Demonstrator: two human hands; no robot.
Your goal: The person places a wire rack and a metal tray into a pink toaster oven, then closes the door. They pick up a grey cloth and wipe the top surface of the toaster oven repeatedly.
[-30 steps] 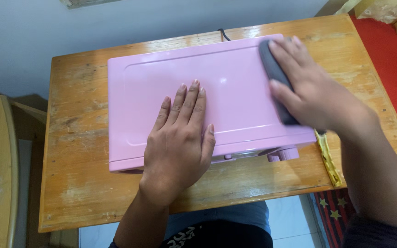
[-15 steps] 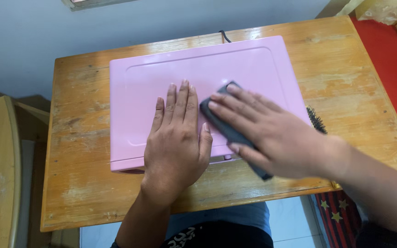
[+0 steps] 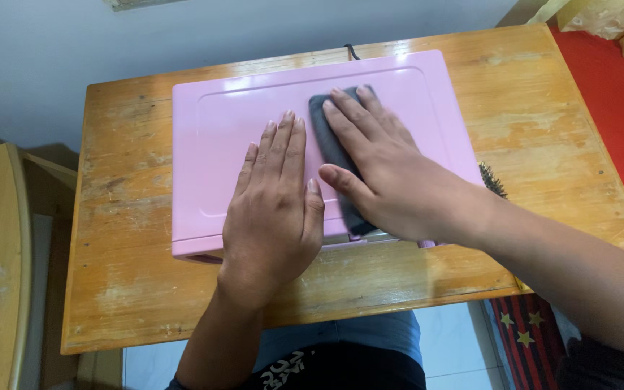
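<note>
Wooden table (image 3: 124,289) is mostly taken up by pink oven (image 3: 240,123), centred, w/ cord at back. Oven is pinned by left hand (image 3: 274,209), flat, fingers extended, nothing gripped. Grey cloth (image 3: 330,144) is pressed onto oven top under right hand (image 3: 384,177), palm down, not clenched. Brush (image 3: 495,182) is half hidden beside right wrist.

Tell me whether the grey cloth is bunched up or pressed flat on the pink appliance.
Pressed flat. The grey cloth lies as a flat strip on the pink appliance top, under the spread fingers of the right hand.
</note>
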